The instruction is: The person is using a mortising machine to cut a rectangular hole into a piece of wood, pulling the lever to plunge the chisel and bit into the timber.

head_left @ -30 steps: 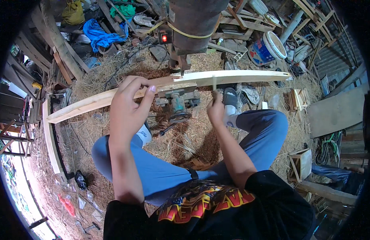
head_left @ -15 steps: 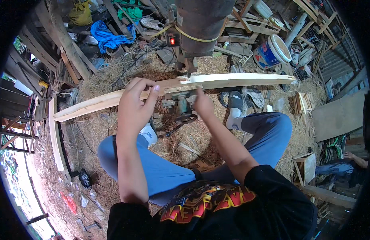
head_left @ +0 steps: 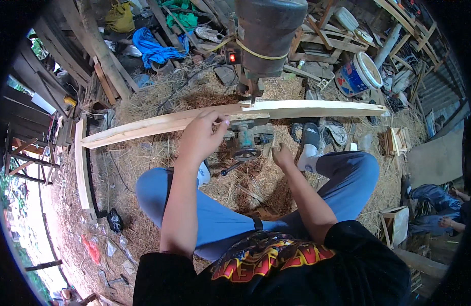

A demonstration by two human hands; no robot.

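Observation:
A long, pale, slightly curved wooden plank (head_left: 317, 108) lies crosswise in front of me, over a small vise (head_left: 244, 136) with a handwheel. Above it hangs a dark machine head (head_left: 266, 38), its bit (head_left: 253, 97) at a notch in the plank's top edge. My left hand (head_left: 200, 136) is at the plank's near side, left of the vise, thumb and bent fingers apart; whether the fingertips touch the wood is unclear. My right hand (head_left: 283, 156) hovers right of the handwheel, apart from it, fingers loosely bent with nothing visible in them.
A lit red switch (head_left: 233, 57) sits on the machine's left side. Another board (head_left: 83, 168) stands near the plank's left end. Shavings and straw cover the ground. A paint bucket (head_left: 358, 75) and scrap wood are at the back right. Another person's hand (head_left: 445, 222) shows at far right.
My right hand has drawn back from the vise, toward me and to the right. My left hand has slid right along the plank, nearer the vise. The whole view has shifted slightly.

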